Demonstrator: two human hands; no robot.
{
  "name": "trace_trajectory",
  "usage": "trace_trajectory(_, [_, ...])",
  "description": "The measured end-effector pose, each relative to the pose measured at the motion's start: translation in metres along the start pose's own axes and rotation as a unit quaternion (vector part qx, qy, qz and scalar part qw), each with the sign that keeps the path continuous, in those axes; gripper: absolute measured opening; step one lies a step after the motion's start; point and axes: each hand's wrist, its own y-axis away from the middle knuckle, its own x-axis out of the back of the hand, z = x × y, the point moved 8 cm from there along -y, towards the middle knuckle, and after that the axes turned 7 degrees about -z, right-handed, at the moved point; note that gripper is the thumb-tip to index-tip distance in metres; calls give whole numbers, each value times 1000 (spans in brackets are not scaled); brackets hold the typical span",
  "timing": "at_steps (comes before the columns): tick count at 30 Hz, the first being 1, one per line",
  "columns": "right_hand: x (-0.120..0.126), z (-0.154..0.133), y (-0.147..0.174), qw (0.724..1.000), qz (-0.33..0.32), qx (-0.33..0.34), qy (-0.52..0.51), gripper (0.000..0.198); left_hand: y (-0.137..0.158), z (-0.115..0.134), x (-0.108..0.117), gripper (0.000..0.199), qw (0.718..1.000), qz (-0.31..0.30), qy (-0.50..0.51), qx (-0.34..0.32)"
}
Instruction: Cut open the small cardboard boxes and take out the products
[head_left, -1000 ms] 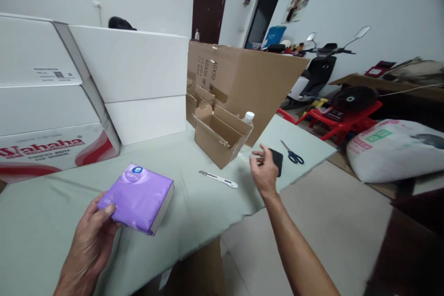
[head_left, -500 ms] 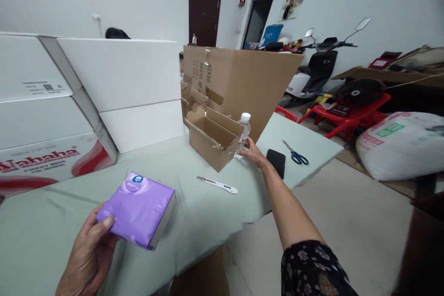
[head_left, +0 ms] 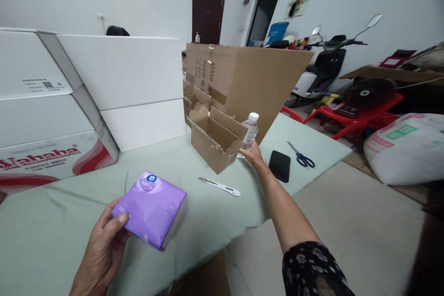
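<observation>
My left hand (head_left: 107, 240) is closed on a purple soft pack of tissues (head_left: 151, 210), thumb on top, held above the table's near left part. My right hand (head_left: 252, 153) reaches out and is wrapped around the lower part of a clear plastic bottle (head_left: 250, 130) with a white cap. Its fingers are partly hidden behind the bottle. The bottle stands upright just right of an open small cardboard box (head_left: 217, 141). A white utility knife (head_left: 220, 187) lies on the cloth in front of the box.
A pale green cloth covers the table (head_left: 194, 222). A black phone (head_left: 279, 165) and dark-handled scissors (head_left: 302, 157) lie at the right. A big carton (head_left: 256, 74) stands behind the box; white boxes (head_left: 138, 74) are stacked at the left.
My right hand has closed further around the bottle's lower part. The tissue pack in my left hand has shifted slightly right. The whole view has turned a little left.
</observation>
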Motion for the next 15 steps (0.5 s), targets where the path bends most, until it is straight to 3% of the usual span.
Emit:
trace_trajectory(6, [28,1,-4,995,64,-20,79,54,-3,-2,4,55,1000,1,-3,6])
trace_trajectory(10, [35,-6,-1,984,107,-42,135,51,-2,-4,-3,57,1000,0,-7,15])
trace_trajectory(15, [38,-30,38,978,121,-34,165,54,6,1,-13,51,1000,2,-8,-10])
